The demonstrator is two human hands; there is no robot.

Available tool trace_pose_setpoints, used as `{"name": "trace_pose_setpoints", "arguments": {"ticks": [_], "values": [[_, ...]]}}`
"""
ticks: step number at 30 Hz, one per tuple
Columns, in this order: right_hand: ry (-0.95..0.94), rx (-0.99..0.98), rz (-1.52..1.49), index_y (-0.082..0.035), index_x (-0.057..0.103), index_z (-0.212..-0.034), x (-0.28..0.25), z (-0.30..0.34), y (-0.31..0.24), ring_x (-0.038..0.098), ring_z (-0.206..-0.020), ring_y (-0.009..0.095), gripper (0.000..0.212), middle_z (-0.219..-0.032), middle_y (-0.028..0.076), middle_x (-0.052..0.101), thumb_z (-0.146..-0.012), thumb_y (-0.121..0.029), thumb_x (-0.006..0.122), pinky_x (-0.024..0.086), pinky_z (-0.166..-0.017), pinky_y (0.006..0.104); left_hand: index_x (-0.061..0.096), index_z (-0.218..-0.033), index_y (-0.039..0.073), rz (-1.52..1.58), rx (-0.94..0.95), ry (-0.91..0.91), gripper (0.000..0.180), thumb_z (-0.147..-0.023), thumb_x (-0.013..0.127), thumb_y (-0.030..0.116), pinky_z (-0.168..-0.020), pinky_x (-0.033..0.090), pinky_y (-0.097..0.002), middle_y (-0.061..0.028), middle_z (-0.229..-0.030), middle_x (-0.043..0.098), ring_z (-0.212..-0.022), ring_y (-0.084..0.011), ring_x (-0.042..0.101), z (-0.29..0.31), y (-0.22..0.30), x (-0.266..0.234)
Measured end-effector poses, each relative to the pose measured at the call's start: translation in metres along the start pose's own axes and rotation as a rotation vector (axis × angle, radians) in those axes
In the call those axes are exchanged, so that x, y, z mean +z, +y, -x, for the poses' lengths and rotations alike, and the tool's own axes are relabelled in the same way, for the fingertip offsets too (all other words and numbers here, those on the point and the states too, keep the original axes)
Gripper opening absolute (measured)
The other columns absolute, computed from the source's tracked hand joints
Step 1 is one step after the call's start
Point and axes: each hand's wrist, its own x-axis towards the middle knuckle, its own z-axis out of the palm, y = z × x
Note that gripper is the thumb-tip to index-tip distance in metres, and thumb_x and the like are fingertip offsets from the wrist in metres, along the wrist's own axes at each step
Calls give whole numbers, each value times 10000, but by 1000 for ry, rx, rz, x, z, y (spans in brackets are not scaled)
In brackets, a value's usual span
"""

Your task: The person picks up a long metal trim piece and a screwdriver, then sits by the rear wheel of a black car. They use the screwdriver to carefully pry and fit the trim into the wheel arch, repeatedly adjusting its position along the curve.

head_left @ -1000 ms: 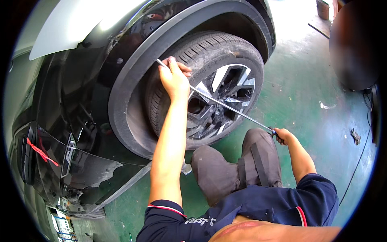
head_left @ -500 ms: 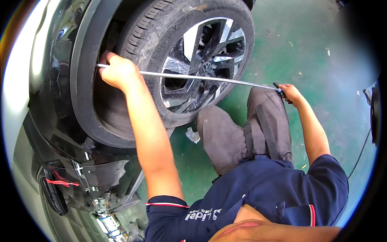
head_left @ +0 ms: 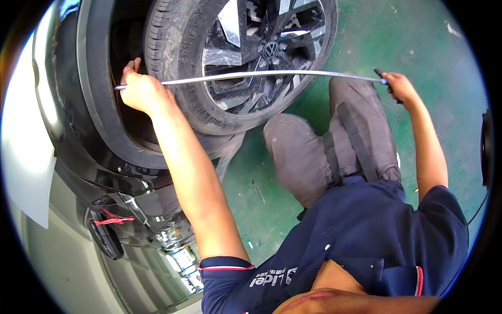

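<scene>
A long thin metal rod [head_left: 261, 74] with a black T-shaped handle [head_left: 378, 71] and a blue collar spans the view in front of the wheel. My left hand [head_left: 141, 93] is closed round its far-left part, at the wheel arch [head_left: 99, 99] of a black car. The rod's dark tip pokes out past my fingers, beside the arch edge; I cannot tell whether it touches. My right hand [head_left: 403, 89] grips the handle, out beyond my knee. Between my hands the rod bows slightly. Behind it stands the tire [head_left: 183, 99] with its black and silver wheel rim [head_left: 230, 86].
My bent knees [head_left: 298, 141] in grey trousers are close to the tire. Green floor [head_left: 392, 31] lies around the wheel. A side mirror [head_left: 106, 238] with a red ribbon sticks out at the lower left. A dark cable [head_left: 477, 209] runs near the right rim.
The view has shifted, so the wheel sits higher in the picture. Against the wheel, my left hand is lower, and the rod lies further below the hub. The rod now looks more bowed.
</scene>
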Motion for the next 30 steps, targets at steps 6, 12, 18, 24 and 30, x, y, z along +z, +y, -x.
{"name": "trace_pose_setpoints", "arguments": {"ticks": [6, 12, 18, 24, 30], "values": [[3, -31, -35, -162, 497, -1412, -6, 14, -26, 363, -512, 55, 470, -630, -40, 435, -980, -347, 483, 302, -460, 239, 585, -1045, -140, -51, 61, -54, 340, -987, 372, 120, -952, 489, -395, -210, -994, 672, -973, -298, 652, 0, -11, -1], [-102, 37, 66, -158, 505, -1404, 26, -2, -17, 345, -500, 49, 439, -627, -41, 399, -1002, -322, 437, 291, -450, 233, 559, -1139, -148, -189, 6, -55, 365, -955, 458, 151, -986, 451, -403, -211, -1089, 663, -1065, -322, 625, 5, -9, -2], [-284, 122, 20, -168, 485, -1419, 66, -40, -4, 348, -490, 35, 433, -633, -53, 388, -1008, -295, 439, 274, -411, 228, 552, -1107, -124, -309, 10, -23, 348, -960, 469, 180, -973, 462, -421, -214, -1095, 639, -1040, -305, 600, 10, -9, 2], [-375, 101, 27, -178, 460, -1436, 98, -97, -10, 291, -446, 34, 436, -611, -72, 358, -1017, -295, 429, 243, -388, 221, 566, -1079, -93, -315, 55, 40, 328, -933, 483, 189, -889, 494, -373, -207, -1010, 654, -952, -282, 627, -1, -23, 0], [-423, 30, 59, -172, 470, -1427, 117, -143, -19, 337, -461, 41, 438, -623, -56, 378, -1012, -310, 438, 272, -396, 222, 537, -1116, -71, -356, 52, 28, 329, -946, 447, 197, -903, 486, -415, -197, -1021, 637, -975, -282, 614, -2, -23, 3]]}}
